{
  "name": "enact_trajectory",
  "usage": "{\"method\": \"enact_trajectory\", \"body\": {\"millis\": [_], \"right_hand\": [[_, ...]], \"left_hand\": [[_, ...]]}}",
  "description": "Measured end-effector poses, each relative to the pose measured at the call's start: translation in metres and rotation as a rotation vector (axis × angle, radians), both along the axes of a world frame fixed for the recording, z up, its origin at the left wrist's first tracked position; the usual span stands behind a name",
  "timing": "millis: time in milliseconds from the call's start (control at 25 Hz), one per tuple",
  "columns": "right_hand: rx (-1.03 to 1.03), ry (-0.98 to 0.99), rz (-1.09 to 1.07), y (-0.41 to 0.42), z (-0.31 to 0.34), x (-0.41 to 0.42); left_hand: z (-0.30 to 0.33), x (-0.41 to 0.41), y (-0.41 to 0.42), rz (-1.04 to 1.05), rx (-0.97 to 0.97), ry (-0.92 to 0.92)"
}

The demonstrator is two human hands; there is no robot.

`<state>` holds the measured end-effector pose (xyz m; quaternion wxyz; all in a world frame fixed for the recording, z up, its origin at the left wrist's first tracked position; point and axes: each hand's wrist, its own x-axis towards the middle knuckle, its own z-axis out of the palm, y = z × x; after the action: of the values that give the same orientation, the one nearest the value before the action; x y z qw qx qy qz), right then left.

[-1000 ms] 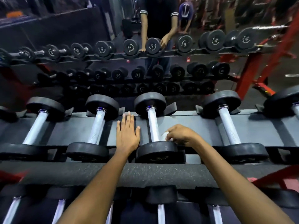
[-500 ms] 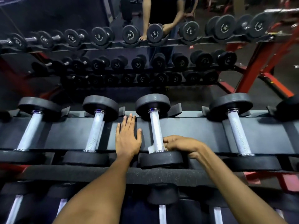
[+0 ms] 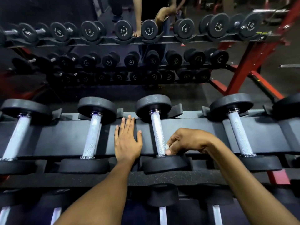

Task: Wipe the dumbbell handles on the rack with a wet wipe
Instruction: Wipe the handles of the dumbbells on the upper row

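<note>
Several black dumbbells with knurled silver handles lie across the top tier of a dark rack (image 3: pixel 69 138). My right hand (image 3: pixel 185 142) pinches a small white wet wipe (image 3: pixel 167 146) against the near end of the third dumbbell's handle (image 3: pixel 157 132), just above its front weight head. My left hand (image 3: pixel 126 140) lies flat, fingers straight, on the rack's surface between the second handle (image 3: pixel 92 137) and the third. Another handle (image 3: pixel 240 133) lies to the right.
A mirror behind the rack reflects the rows of dumbbells (image 3: pixel 151 30) and a standing person's arms. A red frame (image 3: pixel 253 65) rises at the right. A lower tier with more silver handles (image 3: pixel 163 215) runs along the bottom, below a rubber-padded rail (image 3: pixel 97 177).
My right hand has slid with the wipe toward the near end of the third handle and lifted its wrist. The view has tilted down. My left hand has stayed flat on the rack.
</note>
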<state>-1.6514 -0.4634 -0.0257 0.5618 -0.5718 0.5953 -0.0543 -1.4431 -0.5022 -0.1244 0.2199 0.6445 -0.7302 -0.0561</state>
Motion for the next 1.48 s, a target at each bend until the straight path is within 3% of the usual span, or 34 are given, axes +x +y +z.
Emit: {"method": "enact_trajectory", "body": {"millis": [160, 280, 400, 520, 640, 800, 1120, 1320, 1400, 1480], "right_hand": [[-0.087, 0.214, -0.014, 0.006, 0.010, 0.019], [-0.380, 0.593, 0.143, 0.016, 0.032, 0.040], [-0.570, 0.477, 0.413, 0.007, 0.044, 0.069], [-0.585, 0.608, 0.807, -0.008, 0.039, 0.075], [-0.486, 0.593, 0.882, -0.014, 0.042, 0.055], [-0.585, 0.499, 0.884, -0.008, 0.037, 0.051], [-0.576, 0.225, 0.488, 0.017, 0.022, -0.004], [-0.457, 0.336, 0.265, 0.028, 0.011, -0.038], [-0.455, 0.373, 0.063, 0.021, -0.006, -0.024], [-0.404, 0.244, -0.357, 0.011, -0.018, -0.009]], "left_hand": [[0.000, 0.001, 0.001, -0.004, 0.005, -0.003], [-0.001, 0.001, 0.000, -0.003, 0.006, 0.003], [-0.001, 0.002, -0.001, -0.020, 0.018, -0.013], [-0.001, 0.002, 0.000, -0.008, 0.014, -0.006], [-0.001, 0.001, 0.000, -0.007, 0.002, -0.006], [0.000, 0.002, 0.000, -0.004, 0.000, 0.001], [0.002, 0.001, 0.001, 0.000, 0.007, 0.001], [0.002, 0.002, 0.001, -0.005, 0.013, 0.003], [0.002, 0.001, 0.001, -0.005, 0.011, 0.004], [0.003, 0.001, 0.002, -0.002, 0.007, 0.005]]}}
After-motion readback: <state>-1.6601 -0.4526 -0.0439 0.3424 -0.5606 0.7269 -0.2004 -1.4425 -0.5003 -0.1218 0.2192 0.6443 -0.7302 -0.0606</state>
